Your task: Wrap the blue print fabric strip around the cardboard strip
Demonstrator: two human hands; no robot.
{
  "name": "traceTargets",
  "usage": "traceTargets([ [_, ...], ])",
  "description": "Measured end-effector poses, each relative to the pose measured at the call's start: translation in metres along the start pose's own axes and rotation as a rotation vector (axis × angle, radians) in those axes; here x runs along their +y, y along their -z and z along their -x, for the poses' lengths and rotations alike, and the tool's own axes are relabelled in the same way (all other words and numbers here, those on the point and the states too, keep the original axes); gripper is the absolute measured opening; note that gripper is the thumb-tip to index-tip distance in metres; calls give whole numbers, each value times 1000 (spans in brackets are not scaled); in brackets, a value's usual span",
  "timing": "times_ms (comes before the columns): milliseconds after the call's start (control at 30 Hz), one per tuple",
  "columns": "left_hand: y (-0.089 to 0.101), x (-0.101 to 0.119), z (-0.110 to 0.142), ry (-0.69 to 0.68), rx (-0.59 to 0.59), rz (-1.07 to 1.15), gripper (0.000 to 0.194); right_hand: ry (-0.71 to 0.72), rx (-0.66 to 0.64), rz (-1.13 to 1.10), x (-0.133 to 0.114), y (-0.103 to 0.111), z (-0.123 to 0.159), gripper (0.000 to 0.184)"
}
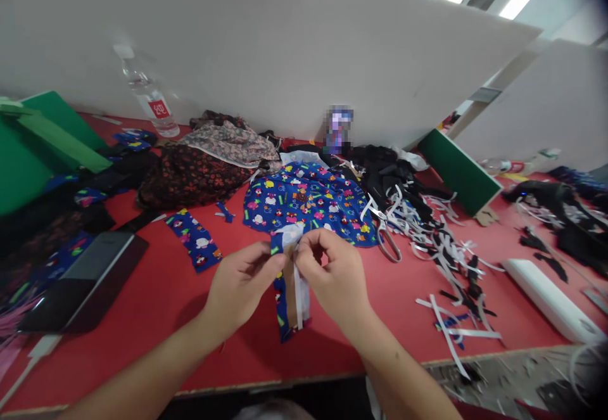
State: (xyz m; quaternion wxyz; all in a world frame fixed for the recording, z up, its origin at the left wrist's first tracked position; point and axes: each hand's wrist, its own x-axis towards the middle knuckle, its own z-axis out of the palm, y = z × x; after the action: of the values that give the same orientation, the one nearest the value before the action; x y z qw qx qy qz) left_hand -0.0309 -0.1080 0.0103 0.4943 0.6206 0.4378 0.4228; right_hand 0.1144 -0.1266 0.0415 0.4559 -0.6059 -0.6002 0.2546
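Observation:
In the middle of the head view, my left hand (240, 284) pinches the left edge of a blue cartoon-print fabric strip (282, 306) between thumb and fingers. My right hand (335, 271) is closed in a pinch at the strip's white edge, near its top. A flat brown piece (292, 290), like card, lies along the strip between the blue and white edges. Just beyond my hands a larger blue cartoon-print cloth (308, 198) is spread on the red table (180, 344). Another blue printed strip (194, 241) rests to the left.
Scissors (388, 239) lie right of the cloth, beside many white and black scraps (441, 249). A black device (90, 280) with a cable is at left. Floral cloth (194, 170), a water bottle (151, 100) and a blurred phone-like object (338, 128) stand near the grey partition (247, 46).

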Motion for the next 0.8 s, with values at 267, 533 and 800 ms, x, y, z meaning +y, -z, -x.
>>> traceTargets([
  [267, 1, -7, -9, 85, 138, -62, 36, -24, 74, 46, 18, -11, 6, 11],
  [533, -1, -23, -22, 165, 166, 427, 24, -181, 162, 157, 43, 8, 53, 16],
  [800, 2, -34, -36, 222, 252, 637, 22, -346, 308, 317, 75, 65, 116, 26],
])
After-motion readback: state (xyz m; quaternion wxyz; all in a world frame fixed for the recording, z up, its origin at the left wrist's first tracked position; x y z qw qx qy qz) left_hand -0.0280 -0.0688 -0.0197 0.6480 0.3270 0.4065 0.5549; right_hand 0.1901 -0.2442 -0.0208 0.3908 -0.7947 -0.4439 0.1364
